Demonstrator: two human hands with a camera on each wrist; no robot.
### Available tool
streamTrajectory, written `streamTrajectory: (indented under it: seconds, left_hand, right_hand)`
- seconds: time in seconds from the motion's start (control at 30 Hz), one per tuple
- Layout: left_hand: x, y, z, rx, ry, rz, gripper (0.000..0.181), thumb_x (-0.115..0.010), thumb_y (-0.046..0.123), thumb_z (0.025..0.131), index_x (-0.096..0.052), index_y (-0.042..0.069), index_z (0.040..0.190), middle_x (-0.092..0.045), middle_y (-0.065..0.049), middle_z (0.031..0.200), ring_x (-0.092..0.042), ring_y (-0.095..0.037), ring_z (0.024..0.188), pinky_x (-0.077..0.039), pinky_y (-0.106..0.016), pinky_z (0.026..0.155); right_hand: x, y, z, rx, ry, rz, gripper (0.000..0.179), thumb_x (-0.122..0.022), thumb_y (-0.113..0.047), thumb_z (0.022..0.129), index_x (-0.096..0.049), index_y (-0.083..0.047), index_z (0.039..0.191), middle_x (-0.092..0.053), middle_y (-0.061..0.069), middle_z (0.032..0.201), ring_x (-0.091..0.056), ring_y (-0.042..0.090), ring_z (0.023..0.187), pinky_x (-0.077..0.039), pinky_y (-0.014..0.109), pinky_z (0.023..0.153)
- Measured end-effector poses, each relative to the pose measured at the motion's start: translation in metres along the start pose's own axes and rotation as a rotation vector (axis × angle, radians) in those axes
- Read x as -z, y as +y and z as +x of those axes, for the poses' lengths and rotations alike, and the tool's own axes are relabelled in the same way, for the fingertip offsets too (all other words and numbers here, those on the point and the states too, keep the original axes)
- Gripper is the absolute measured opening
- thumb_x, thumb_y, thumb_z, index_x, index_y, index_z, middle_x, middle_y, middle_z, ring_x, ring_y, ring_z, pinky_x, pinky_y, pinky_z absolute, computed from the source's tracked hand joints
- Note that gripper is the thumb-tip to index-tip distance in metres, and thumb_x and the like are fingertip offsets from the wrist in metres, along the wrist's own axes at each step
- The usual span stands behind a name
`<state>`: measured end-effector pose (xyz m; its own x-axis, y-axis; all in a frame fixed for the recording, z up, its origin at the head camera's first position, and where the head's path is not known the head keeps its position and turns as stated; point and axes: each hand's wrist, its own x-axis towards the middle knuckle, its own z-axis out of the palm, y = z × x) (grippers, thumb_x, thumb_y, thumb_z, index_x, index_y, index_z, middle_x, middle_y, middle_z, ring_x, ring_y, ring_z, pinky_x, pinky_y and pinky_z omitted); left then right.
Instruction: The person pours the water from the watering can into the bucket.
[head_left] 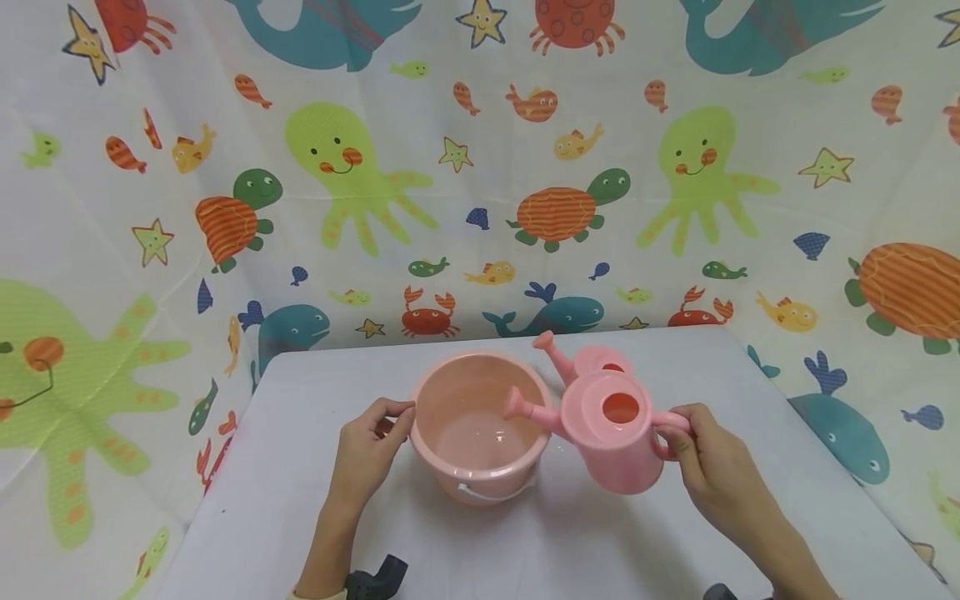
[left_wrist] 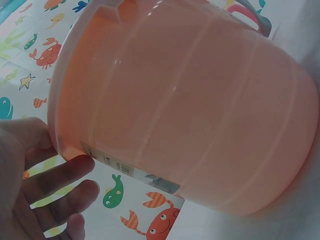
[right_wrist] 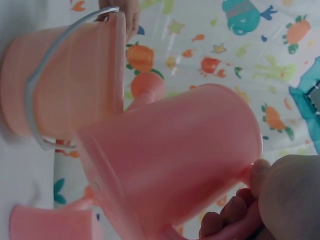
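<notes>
A light pink bucket (head_left: 480,482) stands upright on the white table, its pale bail handle (right_wrist: 33,95) hanging down at the side. My left hand (head_left: 366,457) pinches the left part of its rim between thumb and forefinger; the other fingers (left_wrist: 77,197) stay off the wall. With my right hand (head_left: 708,458) I grip a pink watering can (head_left: 618,458) by its back handle, raised above the table. Its spout reaches over the bucket's right rim, the rose (head_left: 517,403) above the bucket's inside. No water shows coming from the rose.
Behind the held can, a second pink watering can (head_left: 600,358) stands on the table (head_left: 300,492), right of the bucket. A curtain (head_left: 465,208) printed with sea animals hangs at the back and both sides.
</notes>
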<state>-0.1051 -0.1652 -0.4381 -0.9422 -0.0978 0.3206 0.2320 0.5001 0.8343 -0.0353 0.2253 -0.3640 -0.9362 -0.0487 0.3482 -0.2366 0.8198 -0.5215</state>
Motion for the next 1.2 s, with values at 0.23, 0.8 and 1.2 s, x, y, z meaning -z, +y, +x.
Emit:
streamTrajectory:
  seconds: [0.23, 0.8, 1.2]
  left_hand:
    - [0.0, -0.001, 0.001, 0.003, -0.001, 0.002, 0.016, -0.067, 0.027, 0.097, -0.074, 0.014, 0.103, -0.076, 0.001, 0.088, -0.061, -0.008, 0.071, -0.048, -0.022, 0.058]
    - [0.0, 0.002, 0.0, 0.029, -0.005, 0.015, 0.019, -0.066, 0.029, 0.097, -0.074, 0.014, 0.104, -0.076, -0.002, 0.09, -0.06, -0.007, 0.072, -0.047, -0.021, 0.058]
    - [0.0, 0.0, 0.001, 0.012, -0.001, 0.004, 0.018, -0.067, 0.028, 0.097, -0.074, 0.013, 0.104, -0.076, -0.003, 0.09, -0.06, -0.006, 0.071, -0.047, -0.021, 0.057]
  right_hand:
    - [0.004, -0.002, 0.003, 0.056, 0.017, -0.028, 0.017, -0.06, -0.016, 0.1, -0.053, -0.004, 0.11, -0.065, 0.006, 0.091, -0.058, 0.012, 0.074, -0.053, 0.015, 0.066]
    - [0.007, -0.005, 0.008, 0.025, -0.004, -0.032, 0.021, -0.063, -0.018, 0.098, -0.055, -0.005, 0.114, -0.064, 0.002, 0.093, -0.055, 0.009, 0.074, -0.052, 0.013, 0.066]
    - [0.008, -0.005, 0.011, 0.096, 0.02, -0.057, 0.022, -0.066, -0.014, 0.096, -0.055, -0.005, 0.113, -0.063, 0.001, 0.09, -0.052, 0.005, 0.071, -0.052, 0.016, 0.061]
